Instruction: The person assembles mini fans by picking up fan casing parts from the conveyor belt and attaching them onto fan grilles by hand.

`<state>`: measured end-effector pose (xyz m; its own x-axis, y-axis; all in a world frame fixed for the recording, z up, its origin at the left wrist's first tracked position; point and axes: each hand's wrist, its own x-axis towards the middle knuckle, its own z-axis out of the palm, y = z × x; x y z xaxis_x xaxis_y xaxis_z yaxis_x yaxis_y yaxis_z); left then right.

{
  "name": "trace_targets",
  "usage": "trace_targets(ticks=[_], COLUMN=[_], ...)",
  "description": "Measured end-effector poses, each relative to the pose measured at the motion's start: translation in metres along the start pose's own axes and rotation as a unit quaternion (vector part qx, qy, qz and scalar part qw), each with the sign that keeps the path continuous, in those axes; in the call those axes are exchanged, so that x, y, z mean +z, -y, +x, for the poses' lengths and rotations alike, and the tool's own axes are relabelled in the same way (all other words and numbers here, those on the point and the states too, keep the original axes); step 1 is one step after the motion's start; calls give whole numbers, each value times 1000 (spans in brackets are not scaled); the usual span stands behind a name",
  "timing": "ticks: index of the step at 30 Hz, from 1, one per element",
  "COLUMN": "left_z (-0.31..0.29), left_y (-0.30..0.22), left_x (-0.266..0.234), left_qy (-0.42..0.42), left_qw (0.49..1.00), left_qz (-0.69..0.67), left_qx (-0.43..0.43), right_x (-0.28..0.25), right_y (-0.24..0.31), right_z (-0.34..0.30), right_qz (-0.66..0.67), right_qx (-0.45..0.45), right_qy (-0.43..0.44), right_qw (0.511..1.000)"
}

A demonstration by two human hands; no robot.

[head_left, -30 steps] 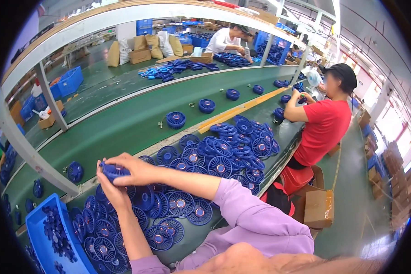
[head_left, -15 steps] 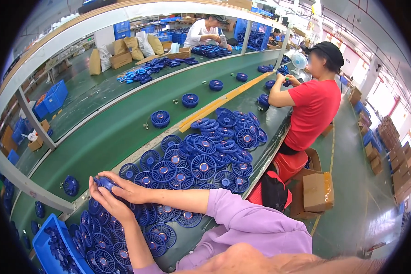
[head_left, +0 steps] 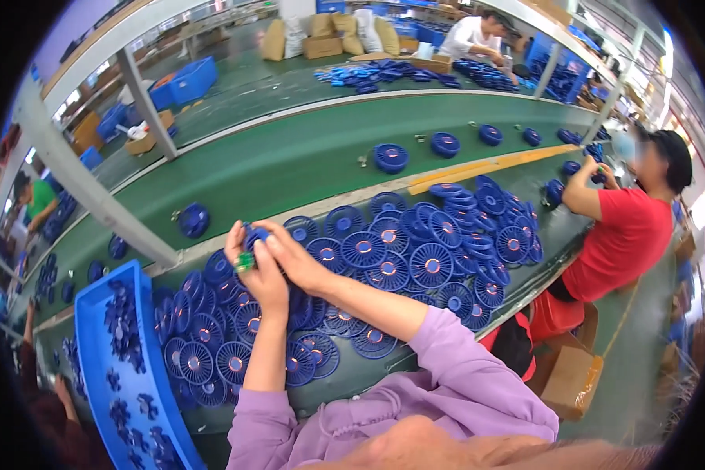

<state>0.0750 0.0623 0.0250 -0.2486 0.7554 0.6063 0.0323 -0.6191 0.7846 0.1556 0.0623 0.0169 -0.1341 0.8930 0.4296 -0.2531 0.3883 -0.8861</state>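
Both of my hands are raised together over a heap of round dark-blue fan grilles [head_left: 363, 249]. A dark-blue fan part [head_left: 252, 233] sits between their fingertips, mostly covered by the fingers. My left hand [head_left: 268, 283] is closed, with a small shiny green piece [head_left: 244, 261] showing at its fingers; its kind is too small to tell. My right hand [head_left: 299, 262] curls over the same fan part from the right side. Left of the heap stands a long blue bin [head_left: 145, 301] holding small dark-blue fan blades [head_left: 125, 325].
Behind the heap, a green conveyor belt [head_left: 290, 168] carries several blue fan heads [head_left: 390, 157] with small connectors. A metal post [head_left: 102, 172] rises at the left. A yellow strip [head_left: 486, 166] edges the belt. One person in red [head_left: 623, 243] works at the right.
The view has swung left, showing more of the blue bin. My hands still hold the fan part together, and the green piece now shows at my left fingers.
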Motion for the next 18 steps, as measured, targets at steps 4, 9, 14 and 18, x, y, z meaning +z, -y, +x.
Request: trace_targets(ticks=[4,9,14,18], left_z=[2,7,5,14], left_y=[3,14,19,23], left_x=[-8,-12,-3,-23], left_qy=[17,61,129,147], left_qw=[999,991,967,957], left_qz=[-2,-41,-89,-152], left_qx=[-37,-112,-201,-201], right_x=[6,-20,-110,-127], right_y=[-3,1,1,1], right_z=[2,24,62,40], right_qz=[50,-183,-505,-657], right_qx=[50,44,-19,-16], right_qy=[-9,3,-147,-136], right_qw=[997,982,851,741])
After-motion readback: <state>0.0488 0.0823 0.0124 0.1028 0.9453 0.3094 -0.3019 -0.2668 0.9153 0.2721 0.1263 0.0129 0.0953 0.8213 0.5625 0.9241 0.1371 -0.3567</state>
